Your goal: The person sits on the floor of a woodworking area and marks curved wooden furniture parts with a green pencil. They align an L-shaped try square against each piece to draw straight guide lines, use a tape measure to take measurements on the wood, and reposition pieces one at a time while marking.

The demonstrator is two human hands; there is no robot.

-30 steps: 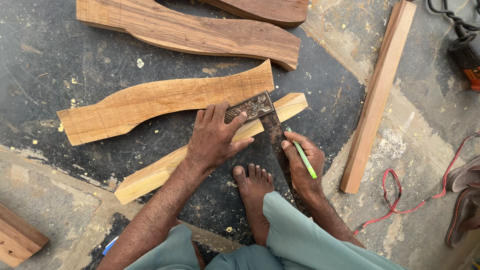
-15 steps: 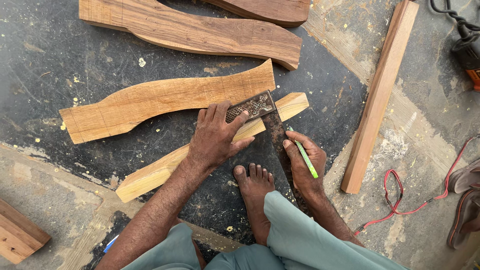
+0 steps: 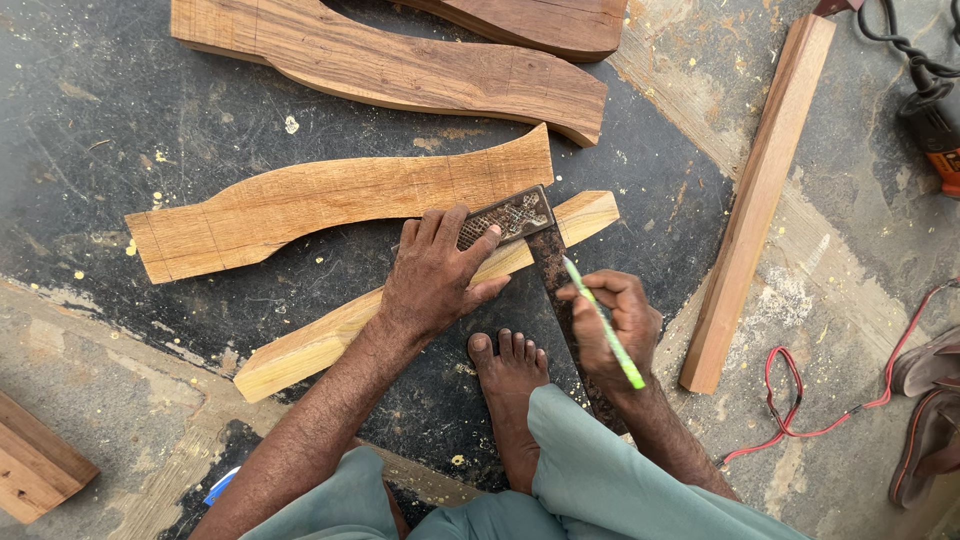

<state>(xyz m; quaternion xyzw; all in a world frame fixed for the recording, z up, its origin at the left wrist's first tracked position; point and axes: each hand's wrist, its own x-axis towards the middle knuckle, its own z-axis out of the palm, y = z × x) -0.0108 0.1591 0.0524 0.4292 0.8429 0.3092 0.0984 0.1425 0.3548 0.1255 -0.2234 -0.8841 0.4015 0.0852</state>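
I see the try square (image 3: 520, 222) lying across a narrow wooden strip (image 3: 330, 335) on the dark floor (image 3: 100, 130), its patterned stock set along the strip's upper edge and its dark blade (image 3: 553, 275) running down across the strip near its right end. My left hand (image 3: 435, 275) is spread flat with fingers extended, pressing on the stock and the strip together rather than curled around anything. My right hand (image 3: 612, 325) is closed around a green pencil (image 3: 603, 322), pinched between thumb and fingers, with the tip touching the wood just beside the blade's right edge. A bare foot (image 3: 510, 375) rests on the floor between the two hands, just below the strip, under a grey-green trouser leg (image 3: 600, 470). Just above the strip lies a curved wooden piece (image 3: 330, 200), its right tip near the square's stock. Farther up lie a longer curved plank (image 3: 400, 65) and a darker one (image 3: 540, 20) at the top edge. To the right a straight wooden batten (image 3: 760, 190) lies slanted, well apart from the strip. Beyond it I see a red cord (image 3: 800, 400), sandals (image 3: 925, 400) and a power tool (image 3: 935, 125) at the edge. A wooden block (image 3: 35, 465) sits at lower left.
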